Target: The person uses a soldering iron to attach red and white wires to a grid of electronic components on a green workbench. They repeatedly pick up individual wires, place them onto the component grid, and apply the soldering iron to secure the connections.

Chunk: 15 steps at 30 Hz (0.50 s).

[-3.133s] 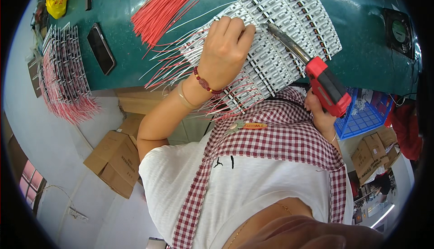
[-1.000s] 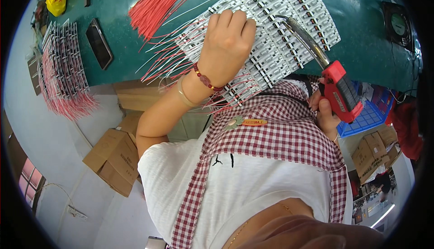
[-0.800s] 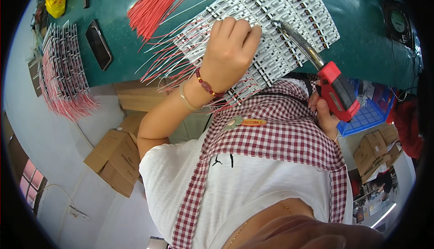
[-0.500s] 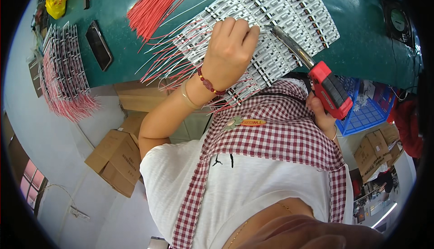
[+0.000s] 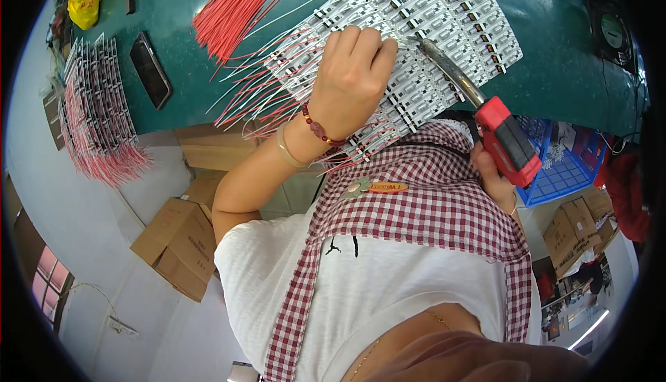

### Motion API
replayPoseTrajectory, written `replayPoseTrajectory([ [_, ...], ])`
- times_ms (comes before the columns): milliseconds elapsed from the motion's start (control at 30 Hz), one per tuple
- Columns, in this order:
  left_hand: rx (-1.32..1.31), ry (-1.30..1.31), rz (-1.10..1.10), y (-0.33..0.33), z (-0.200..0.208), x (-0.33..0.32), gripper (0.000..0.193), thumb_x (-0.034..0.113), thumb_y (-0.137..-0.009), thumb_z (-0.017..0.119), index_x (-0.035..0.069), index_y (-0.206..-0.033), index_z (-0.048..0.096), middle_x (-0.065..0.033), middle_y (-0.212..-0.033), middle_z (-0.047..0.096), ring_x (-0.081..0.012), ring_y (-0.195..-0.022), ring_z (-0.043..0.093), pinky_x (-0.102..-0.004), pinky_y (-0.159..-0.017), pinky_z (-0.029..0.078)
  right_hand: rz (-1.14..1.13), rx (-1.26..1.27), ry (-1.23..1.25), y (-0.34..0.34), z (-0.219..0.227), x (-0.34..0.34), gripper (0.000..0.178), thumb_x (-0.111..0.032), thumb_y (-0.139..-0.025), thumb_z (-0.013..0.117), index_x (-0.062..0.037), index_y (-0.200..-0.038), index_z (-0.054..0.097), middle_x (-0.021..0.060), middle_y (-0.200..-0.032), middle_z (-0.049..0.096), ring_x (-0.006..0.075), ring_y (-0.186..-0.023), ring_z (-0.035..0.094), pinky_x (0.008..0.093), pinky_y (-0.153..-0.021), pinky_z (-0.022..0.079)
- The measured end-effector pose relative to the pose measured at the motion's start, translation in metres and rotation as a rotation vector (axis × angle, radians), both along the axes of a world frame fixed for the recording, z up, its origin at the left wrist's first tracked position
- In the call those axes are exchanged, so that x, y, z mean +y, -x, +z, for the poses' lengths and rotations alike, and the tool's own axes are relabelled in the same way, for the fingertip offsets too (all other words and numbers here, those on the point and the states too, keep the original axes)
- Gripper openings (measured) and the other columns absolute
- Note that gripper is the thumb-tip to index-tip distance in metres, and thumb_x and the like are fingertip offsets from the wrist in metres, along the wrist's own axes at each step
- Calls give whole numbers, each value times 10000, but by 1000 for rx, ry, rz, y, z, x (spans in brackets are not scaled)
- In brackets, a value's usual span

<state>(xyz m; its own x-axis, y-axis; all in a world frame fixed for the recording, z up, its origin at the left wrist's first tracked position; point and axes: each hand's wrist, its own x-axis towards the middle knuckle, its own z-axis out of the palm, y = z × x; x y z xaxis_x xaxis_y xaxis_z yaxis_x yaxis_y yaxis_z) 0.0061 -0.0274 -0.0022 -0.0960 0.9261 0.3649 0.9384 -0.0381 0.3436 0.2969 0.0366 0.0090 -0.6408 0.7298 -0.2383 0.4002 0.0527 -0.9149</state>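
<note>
My left hand [image 5: 355, 70] is closed in a pinch over a panel of white circuit boards [image 5: 444, 14] with rows of small parts. What its fingertips hold is hidden. Red and white wires [image 5: 260, 94] fan out leftward from the panel, some passing under that hand. Partly hidden by the tool and apron, my right hand [image 5: 491, 174] is wrapped round a red and black soldering gun [image 5: 510, 142]. Its metal barrel slants up and left, and the dark tip sits at the panel just right of my left fingertips.
On the green table [image 5: 555, 56] lie a bundle of red wires [image 5: 236, 14], a phone [image 5: 150, 70] and a yellow bag [image 5: 84, 0]. Wired boards [image 5: 97, 104] are stacked at the left edge. A small black fan [image 5: 610, 31] stands far right; a blue basket [image 5: 562, 174] is below it.
The soldering gun's tip has shifted slightly right, a little farther from my left fingertips. My left hand keeps its pinch in nearly the same place.
</note>
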Motion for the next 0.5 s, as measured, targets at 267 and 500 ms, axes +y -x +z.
replayPoseTrajectory([
  [267,-4,0,9,0,0,0,232,-2,-692,609,18,-919,650,-58,-763,474,-217,-715,485,-334,-644,392,100,-81,-32,-4,-2,4,151,-9,-773,665,4,-924,658,88,-800,651,186,-674,625,296,-609,492],
  [500,32,15,11,0,0,0,221,12,-704,612,27,-921,646,-52,-762,474,-213,-712,483,-332,-644,381,-28,47,77,-4,4,-1,120,-21,-836,629,1,-953,639,52,-791,614,161,-690,581,283,-628,465],
])
